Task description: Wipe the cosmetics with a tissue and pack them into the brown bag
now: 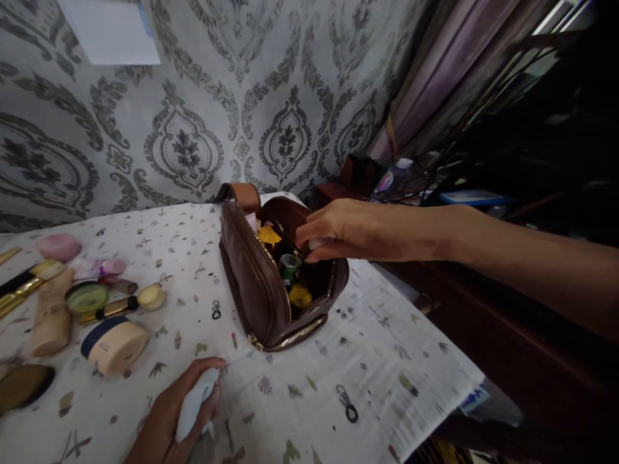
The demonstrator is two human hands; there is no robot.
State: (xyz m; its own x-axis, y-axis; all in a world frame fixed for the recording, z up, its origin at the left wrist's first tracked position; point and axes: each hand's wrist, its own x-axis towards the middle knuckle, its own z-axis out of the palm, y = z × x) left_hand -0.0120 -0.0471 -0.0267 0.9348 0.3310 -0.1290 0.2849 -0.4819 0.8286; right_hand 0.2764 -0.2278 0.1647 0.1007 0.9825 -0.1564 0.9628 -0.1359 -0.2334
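Brown leather walls shape the open bag (pixel 242 270), standing on the cloth-covered bench (pixel 387 386) in the head view. The right hand (pixel 325 233) reaches into its mouth, fingers bunched; whether they pinch anything cannot be told. Pulling back carelessly could catch a knuckle on the zip (pixel 281 276) or drag the soft-looking bag askew, and a nudge might topple the green container (pixel 289 267) inside. The left hand (pixel 162 415) has its fingers curled around a white item (pixel 194 401), which a slack hold could drop.
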